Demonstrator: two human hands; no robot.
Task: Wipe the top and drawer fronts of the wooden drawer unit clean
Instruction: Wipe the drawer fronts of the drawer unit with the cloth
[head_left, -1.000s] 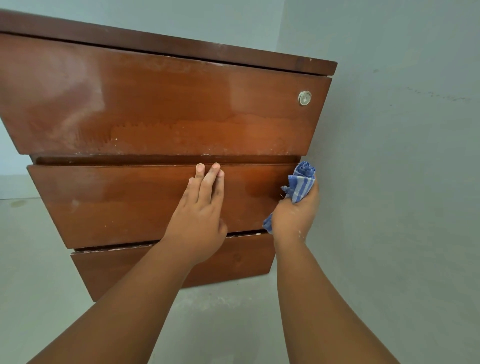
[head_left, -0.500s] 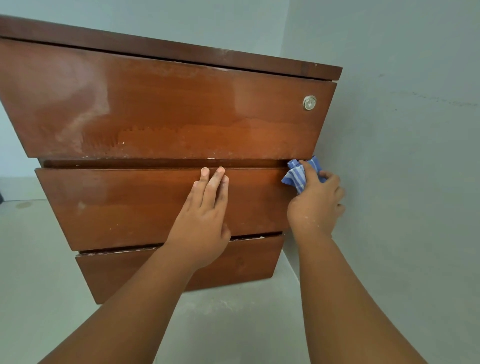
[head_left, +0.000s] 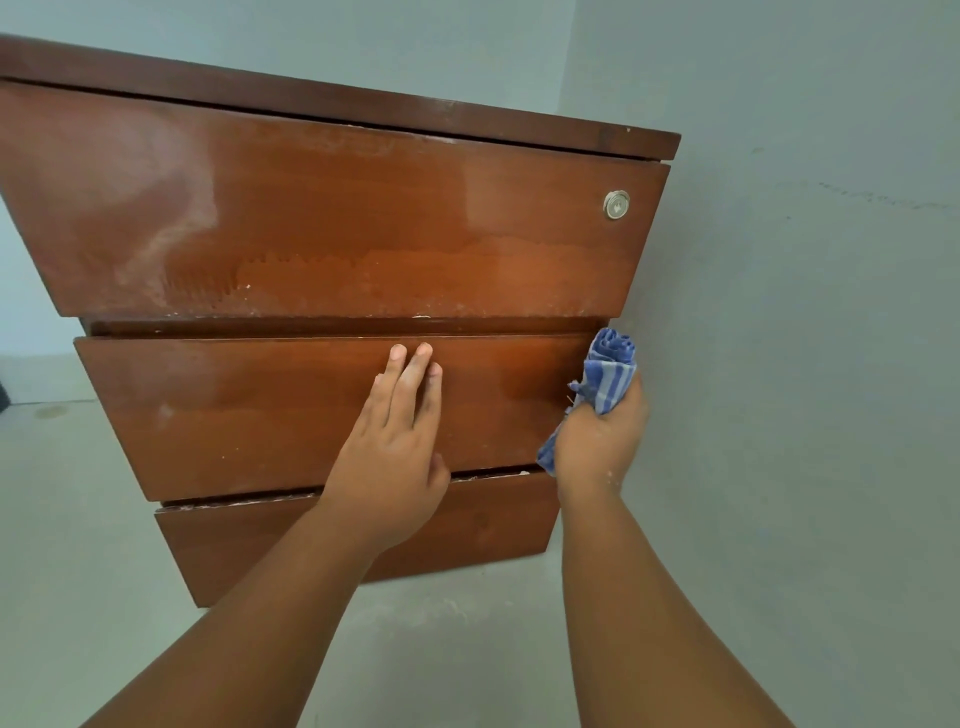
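Observation:
The wooden drawer unit has three drawer fronts under a dark top edge. Its top drawer shows pale smears and a round metal lock at the right. My left hand lies flat with straight fingers on the middle drawer front. My right hand grips a bunched blue-and-white striped cloth at the right end of the middle drawer, the cloth sticking up from my fist toward the gap under the top drawer. The bottom drawer is partly hidden by my left forearm.
A grey wall stands close on the right of the unit, right beside my right hand. The grey floor spreads left and in front, with dusty specks near the unit's base.
My right hand with the cloth went up to the gap under the top drawer, then came back down along the middle drawer's right end. My left hand stayed flat in place.

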